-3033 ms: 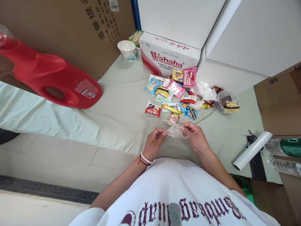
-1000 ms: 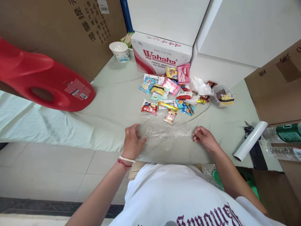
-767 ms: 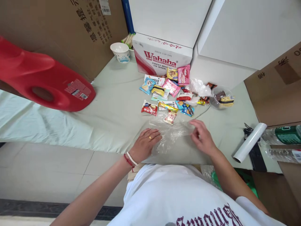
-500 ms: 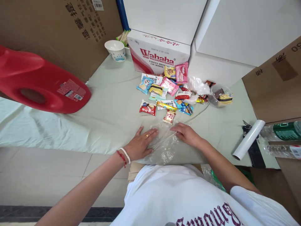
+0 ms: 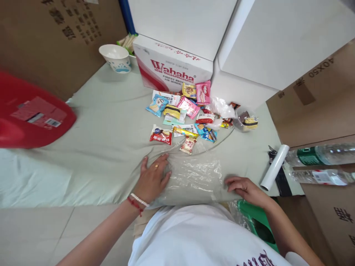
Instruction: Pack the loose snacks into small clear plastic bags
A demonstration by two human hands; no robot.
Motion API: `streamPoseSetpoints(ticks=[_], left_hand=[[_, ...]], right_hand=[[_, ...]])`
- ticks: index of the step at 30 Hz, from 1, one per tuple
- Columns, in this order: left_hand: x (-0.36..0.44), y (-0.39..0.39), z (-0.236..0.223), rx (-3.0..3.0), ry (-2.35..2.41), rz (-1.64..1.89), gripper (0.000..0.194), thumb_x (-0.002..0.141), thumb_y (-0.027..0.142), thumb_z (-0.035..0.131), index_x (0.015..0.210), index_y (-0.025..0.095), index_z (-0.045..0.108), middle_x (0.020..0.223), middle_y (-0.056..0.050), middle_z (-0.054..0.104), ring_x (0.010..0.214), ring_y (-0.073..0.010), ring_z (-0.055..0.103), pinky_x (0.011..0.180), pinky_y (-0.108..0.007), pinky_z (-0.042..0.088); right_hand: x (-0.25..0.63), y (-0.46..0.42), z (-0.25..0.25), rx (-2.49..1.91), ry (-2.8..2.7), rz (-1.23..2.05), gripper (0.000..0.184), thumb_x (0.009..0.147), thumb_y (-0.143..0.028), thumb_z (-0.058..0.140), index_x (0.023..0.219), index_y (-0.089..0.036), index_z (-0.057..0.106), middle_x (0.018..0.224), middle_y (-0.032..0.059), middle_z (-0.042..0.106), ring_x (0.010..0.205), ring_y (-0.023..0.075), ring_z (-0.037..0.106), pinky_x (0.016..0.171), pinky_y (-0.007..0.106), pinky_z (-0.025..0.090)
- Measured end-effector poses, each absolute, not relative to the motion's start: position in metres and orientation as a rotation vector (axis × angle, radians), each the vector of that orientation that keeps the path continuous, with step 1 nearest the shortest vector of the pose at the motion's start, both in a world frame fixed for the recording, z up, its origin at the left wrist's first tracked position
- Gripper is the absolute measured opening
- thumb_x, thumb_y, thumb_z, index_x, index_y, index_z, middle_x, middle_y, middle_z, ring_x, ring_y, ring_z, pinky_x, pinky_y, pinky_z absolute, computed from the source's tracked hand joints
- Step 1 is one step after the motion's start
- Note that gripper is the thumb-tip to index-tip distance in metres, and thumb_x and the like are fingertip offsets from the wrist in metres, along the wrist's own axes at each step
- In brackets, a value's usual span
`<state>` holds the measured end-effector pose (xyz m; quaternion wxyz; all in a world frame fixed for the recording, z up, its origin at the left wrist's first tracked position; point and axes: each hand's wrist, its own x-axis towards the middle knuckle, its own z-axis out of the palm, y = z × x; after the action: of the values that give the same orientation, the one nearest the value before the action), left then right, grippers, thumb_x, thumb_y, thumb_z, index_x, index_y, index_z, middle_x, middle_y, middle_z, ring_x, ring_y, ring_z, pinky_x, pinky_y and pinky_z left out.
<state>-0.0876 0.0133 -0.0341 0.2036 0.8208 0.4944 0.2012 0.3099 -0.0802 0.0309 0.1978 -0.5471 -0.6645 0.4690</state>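
Observation:
A clear plastic sheet or flat bag (image 5: 195, 177), shiny and wrinkled, lies at the table's near edge in front of me. My left hand (image 5: 152, 175) rests flat on its left side, fingers spread, with a ring on one finger. To the right of the plastic, my right hand (image 5: 242, 186) is apart from it, fingers loosely bent and slightly blurred, holding nothing visible. Just beyond the plastic lie a small beige snack packet (image 5: 188, 145), a red-and-white snack packet (image 5: 161, 135) and a yellow stick packet (image 5: 185, 132).
More wrapped snacks (image 5: 188, 107) lie before a Wahaha carton (image 5: 173, 72). A clear tub (image 5: 242, 120) holds packets. A white roll (image 5: 274, 168) and plastic bottles (image 5: 327, 154) are on the right. Left are a red jug (image 5: 36, 114) and paper cup (image 5: 116, 59).
My right hand has let go of the plastic and moved right. The crumpled plastic now lies spread flatter under my left hand. The view has shifted right.

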Motion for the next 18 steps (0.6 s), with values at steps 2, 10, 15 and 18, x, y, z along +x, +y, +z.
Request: streamPoseSetpoints(ticks=[2, 10, 15, 18], left_hand=[[-0.095, 0.013, -0.04, 2.353, 1.351, 0.586, 0.04, 0.094, 0.034, 0.051, 0.131, 0.02, 0.055, 0.151, -0.018, 0.053, 0.136, -0.0326, 0.055, 0.122, -0.065, 0.011], [-0.106, 0.003, -0.047, 2.594, 1.25, 0.455, 0.046, 0.097, 0.038, 0.05, 0.14, 0.024, 0.056, 0.154, -0.014, 0.051, 0.142, -0.0317, 0.05, 0.124, -0.062, 0.014], [-0.104, -0.001, -0.047, 2.609, 1.289, 0.498, 0.044, 0.097, 0.036, 0.051, 0.139, 0.026, 0.058, 0.153, -0.012, 0.053, 0.141, -0.0293, 0.052, 0.125, -0.057, 0.017], [-0.103, -0.004, -0.048, 2.611, 1.319, 0.508, 0.043, 0.097, 0.035, 0.05, 0.139, 0.026, 0.058, 0.152, -0.011, 0.054, 0.14, -0.0285, 0.052, 0.125, -0.055, 0.018]], right_hand=[[0.321, -0.062, 0.036, -1.642, -1.749, 1.195, 0.014, 0.089, -0.029, 0.068, 0.092, -0.029, 0.081, 0.104, 0.0057, 0.077, 0.096, 0.0234, 0.071, 0.09, 0.038, 0.056], [0.304, 0.093, 0.025, -1.832, -1.621, 0.524, 0.076, 0.072, -0.039, 0.081, 0.143, -0.027, 0.056, 0.141, 0.0125, 0.056, 0.09, 0.0232, 0.066, 0.087, 0.042, 0.056], [0.293, 0.156, 0.033, -1.865, -2.148, 0.351, 0.036, 0.086, -0.028, 0.065, 0.121, -0.024, 0.072, 0.129, 0.011, 0.066, 0.115, 0.0294, 0.062, 0.1, 0.041, 0.048], [0.312, 0.183, 0.044, -1.944, -1.997, 0.331, 0.025, 0.091, -0.033, 0.059, 0.104, -0.019, 0.075, 0.097, 0.0087, 0.073, 0.092, 0.0249, 0.066, 0.086, 0.035, 0.051]])
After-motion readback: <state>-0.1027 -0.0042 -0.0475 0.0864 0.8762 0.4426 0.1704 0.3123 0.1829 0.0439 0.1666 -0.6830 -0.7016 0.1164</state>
